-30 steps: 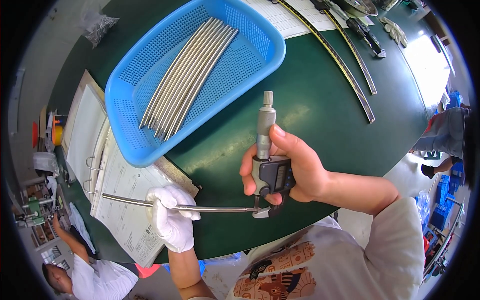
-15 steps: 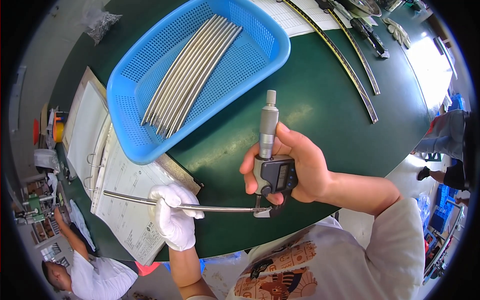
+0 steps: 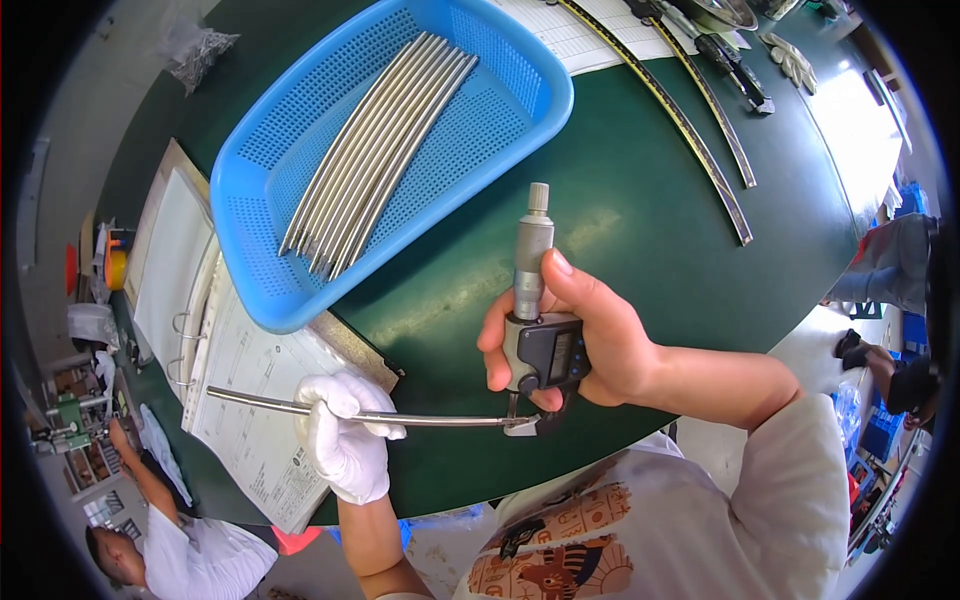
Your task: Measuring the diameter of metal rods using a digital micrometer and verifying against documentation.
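Little has shifted over the last second: the grey digital micrometer with its steel thimble (image 3: 537,330) has edged only slightly, its anvil staying on the tip of the thin, slightly curved steel rod (image 3: 360,414) at lower centre of the frame, so the measuring looks still under way. The bare right hand (image 3: 580,335) has its fingers clamped around the micrometer's body. The white-gloved left hand (image 3: 345,440) has its fingers closed on the rod's middle, above the dark green tabletop (image 3: 640,230). More rods lie in the blue perforated plastic basket (image 3: 300,300) at upper left.
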A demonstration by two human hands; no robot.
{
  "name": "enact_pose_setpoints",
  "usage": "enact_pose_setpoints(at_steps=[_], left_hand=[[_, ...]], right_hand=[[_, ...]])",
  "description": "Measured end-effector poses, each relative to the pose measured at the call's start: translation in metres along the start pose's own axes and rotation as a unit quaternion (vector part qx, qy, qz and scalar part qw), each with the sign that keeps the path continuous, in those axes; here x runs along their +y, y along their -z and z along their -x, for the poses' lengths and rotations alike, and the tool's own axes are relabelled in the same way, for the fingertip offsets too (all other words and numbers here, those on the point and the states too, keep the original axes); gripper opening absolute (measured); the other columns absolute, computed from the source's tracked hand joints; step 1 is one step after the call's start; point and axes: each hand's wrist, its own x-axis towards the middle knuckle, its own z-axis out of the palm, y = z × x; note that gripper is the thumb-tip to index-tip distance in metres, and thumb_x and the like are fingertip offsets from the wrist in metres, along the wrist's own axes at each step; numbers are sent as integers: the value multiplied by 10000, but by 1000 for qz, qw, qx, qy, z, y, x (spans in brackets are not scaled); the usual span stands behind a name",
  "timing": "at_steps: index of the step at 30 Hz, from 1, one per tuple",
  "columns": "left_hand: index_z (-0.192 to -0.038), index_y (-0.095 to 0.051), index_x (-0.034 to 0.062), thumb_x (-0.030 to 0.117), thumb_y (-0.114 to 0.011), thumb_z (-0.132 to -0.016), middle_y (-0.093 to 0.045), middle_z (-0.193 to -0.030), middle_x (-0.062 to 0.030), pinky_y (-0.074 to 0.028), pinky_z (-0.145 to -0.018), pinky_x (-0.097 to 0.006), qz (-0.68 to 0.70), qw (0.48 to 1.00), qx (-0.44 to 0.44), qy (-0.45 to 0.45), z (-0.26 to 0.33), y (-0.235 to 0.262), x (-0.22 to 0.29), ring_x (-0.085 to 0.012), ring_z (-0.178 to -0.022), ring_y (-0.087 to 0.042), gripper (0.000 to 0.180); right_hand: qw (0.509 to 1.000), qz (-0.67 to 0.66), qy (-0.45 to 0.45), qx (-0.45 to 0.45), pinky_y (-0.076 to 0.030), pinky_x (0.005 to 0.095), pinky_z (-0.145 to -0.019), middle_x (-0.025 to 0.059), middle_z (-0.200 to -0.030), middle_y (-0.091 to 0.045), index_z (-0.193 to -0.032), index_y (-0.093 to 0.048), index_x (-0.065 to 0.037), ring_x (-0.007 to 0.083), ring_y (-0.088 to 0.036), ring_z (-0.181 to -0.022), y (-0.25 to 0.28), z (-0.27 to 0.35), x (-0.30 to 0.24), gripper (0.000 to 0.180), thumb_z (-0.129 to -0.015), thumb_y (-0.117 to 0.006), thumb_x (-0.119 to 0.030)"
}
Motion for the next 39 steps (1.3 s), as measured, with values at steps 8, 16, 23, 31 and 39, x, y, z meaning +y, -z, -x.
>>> enact_pose_setpoints(at_steps=[8, 16, 23, 31, 39], left_hand=[[-784, -435, 39, 210, -416, -898, -462, -585, -112, -427, -412, -267, 2, 1000, 6, 3, 1, 1, 1, -180, -444, -470, 206], [-778, -435, 33, 221, -419, -896, -477, -575, -127, -421, -407, -265, -26, 1000, 3, -9, 3, 2, 1, -185, -433, -476, 223], [-765, -440, 31, 240, -431, -892, -485, -575, -127, -416, -407, -270, -17, 1000, -11, -7, 0, -7, 1, -187, -426, -474, 245], [-874, -562, -27, 246, -466, -890, -597, -739, -129, -477, -612, -279, -85, 955, -234, 164, 11, -26, 7, -196, -664, -595, 290], [-904, -557, -11, 96, -445, -853, -615, -818, -113, -476, -686, -278, -79, 916, -305, 248, 5, -39, -11, -168, -747, -604, 163]], right_hand=[[999, -18, -30, 5, -394, 238, -452, 110, -719, -598, -902, -560, -20, 135, -479, -484, -2, 0, -2, 683, -866, -170, -580], [1000, -5, -2, -11, -388, 235, -444, 100, -710, -595, -882, -557, -23, 134, -474, -474, -2, 0, 1, 659, -846, -249, -604], [1000, 1, -3, -13, -387, 235, -439, 93, -706, -595, -866, -551, -24, 128, -459, -449, 1, 2, -1, 644, -850, -267, -602], [993, 13, -54, -103, -392, 224, -420, 104, -724, -612, -892, -561, -16, 131, -493, -466, -4, 1, -4, 656, -859, -248, -591], [994, -20, -18, -107, -402, 252, -371, 212, -693, -584, -861, -547, 31, 193, -496, -421, 26, 3, 14, 725, -817, -286, -644]])
